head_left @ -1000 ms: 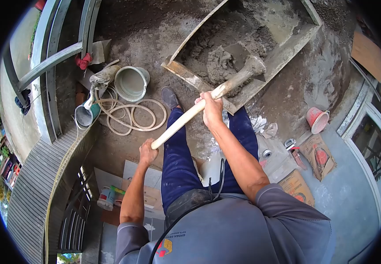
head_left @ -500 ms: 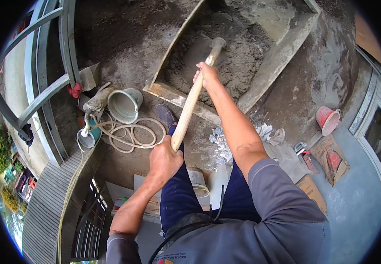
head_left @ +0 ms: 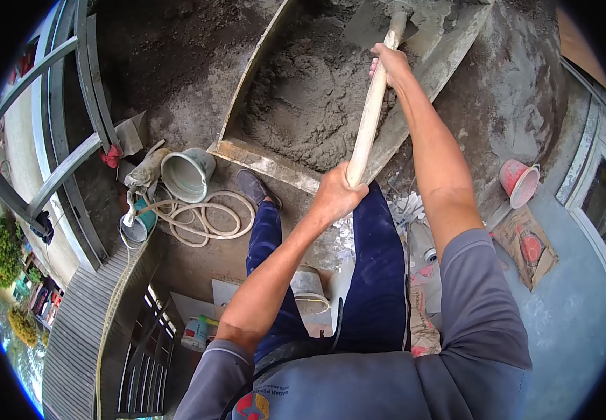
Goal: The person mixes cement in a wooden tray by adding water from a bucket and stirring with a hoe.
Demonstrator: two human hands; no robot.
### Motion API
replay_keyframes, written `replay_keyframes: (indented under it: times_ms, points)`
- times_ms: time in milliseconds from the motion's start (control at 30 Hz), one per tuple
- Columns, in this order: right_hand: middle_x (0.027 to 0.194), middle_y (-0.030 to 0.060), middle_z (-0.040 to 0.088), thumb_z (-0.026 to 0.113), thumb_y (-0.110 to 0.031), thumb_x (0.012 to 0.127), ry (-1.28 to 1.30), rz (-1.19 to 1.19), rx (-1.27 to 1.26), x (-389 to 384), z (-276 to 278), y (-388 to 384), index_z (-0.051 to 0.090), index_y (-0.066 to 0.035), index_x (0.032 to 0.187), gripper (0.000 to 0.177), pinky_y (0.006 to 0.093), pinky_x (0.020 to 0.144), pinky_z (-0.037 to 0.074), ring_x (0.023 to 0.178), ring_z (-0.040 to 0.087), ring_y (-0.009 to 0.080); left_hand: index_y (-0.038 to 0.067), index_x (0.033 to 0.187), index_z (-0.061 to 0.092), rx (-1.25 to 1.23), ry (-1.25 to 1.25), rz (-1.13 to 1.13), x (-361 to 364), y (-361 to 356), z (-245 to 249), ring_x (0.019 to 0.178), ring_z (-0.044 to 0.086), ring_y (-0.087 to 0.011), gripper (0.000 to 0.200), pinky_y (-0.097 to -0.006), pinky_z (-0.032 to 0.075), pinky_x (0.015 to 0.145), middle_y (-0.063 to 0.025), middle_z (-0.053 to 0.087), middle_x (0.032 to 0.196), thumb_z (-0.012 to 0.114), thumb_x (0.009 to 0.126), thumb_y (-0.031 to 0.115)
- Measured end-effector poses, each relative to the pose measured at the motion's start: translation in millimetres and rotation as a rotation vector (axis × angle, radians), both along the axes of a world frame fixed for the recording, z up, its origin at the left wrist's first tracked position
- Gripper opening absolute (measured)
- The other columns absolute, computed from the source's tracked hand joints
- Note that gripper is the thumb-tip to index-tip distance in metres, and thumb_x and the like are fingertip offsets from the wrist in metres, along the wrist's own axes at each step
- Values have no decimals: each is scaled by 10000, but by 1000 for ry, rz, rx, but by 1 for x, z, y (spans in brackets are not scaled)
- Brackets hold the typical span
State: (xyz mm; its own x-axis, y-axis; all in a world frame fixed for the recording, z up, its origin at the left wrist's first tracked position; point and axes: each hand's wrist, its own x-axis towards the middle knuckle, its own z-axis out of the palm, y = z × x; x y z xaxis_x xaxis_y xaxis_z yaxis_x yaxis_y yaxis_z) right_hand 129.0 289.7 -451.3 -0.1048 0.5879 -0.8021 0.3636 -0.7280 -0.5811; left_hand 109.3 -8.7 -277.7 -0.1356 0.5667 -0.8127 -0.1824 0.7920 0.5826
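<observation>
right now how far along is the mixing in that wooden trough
Done: the grey mix already lies in the trough and looks damp. In hand: the left hand and right hand grip the hoe handle, which reaches toward the far end. Left: the heap looks clumpy and uneven in colour, so it probably needs more turning.

hoe (head_left: 369,119) in mortar (head_left: 303,105) in trough (head_left: 264,162) ahead, bucket (head_left: 185,175) and hose (head_left: 205,217) left, pail (head_left: 520,183) right
</observation>
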Motion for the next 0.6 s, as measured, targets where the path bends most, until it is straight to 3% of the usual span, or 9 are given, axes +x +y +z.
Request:
replay_keyframes:
  times_ms: [167, 200, 367, 500, 600]
  points:
    - [737, 101, 559, 650, -62, 880, -16, 91, -255, 8, -39, -64, 578, 64, 1048, 222, 415, 521, 582, 580, 594, 225, -58, 1086, 622, -199, 33, -22, 2, -15, 53, 906, 721, -436, 372, -457, 557, 836, -304, 707, 927, 666, 795, 169]
    - [726, 99, 550, 646, -39, 876, -28, 49, -300, 7, -33, -96, 562, 57, 1044, 210, 424, 506, 576, 567, 589, 227, -63, 1094, 606, -250, 40, -56, -3, -30, 66, 801, 700, -290, 372, -411, 540, 757, -226, 685, 848, 679, 818, 175]
    - [690, 97, 533, 647, -63, 877, 87, 3, -570, 18, -53, -196, 545, 14, 931, 139, 448, 478, 548, 537, 564, 238, -77, 1100, 598, -375, 56, -94, -3, -62, 99, 845, 719, -313, 369, -416, 546, 784, -247, 692, 878, 674, 828, 162]
    - [689, 97, 531, 643, -78, 884, 90, 57, -585, 2, -23, -188, 549, 17, 897, 134, 449, 487, 549, 526, 563, 246, -80, 1109, 591, -362, 46, -92, -21, -39, 137, 862, 729, -335, 369, -423, 549, 791, -260, 698, 885, 675, 838, 158]
    - [688, 92, 528, 634, -112, 900, 102, -39, -546, 8, 35, -193, 566, 23, 912, 152, 442, 487, 547, 511, 562, 245, -57, 1111, 593, -306, 42, -163, -34, -72, 190, 833, 721, -378, 342, -438, 549, 778, -273, 683, 867, 669, 852, 151]
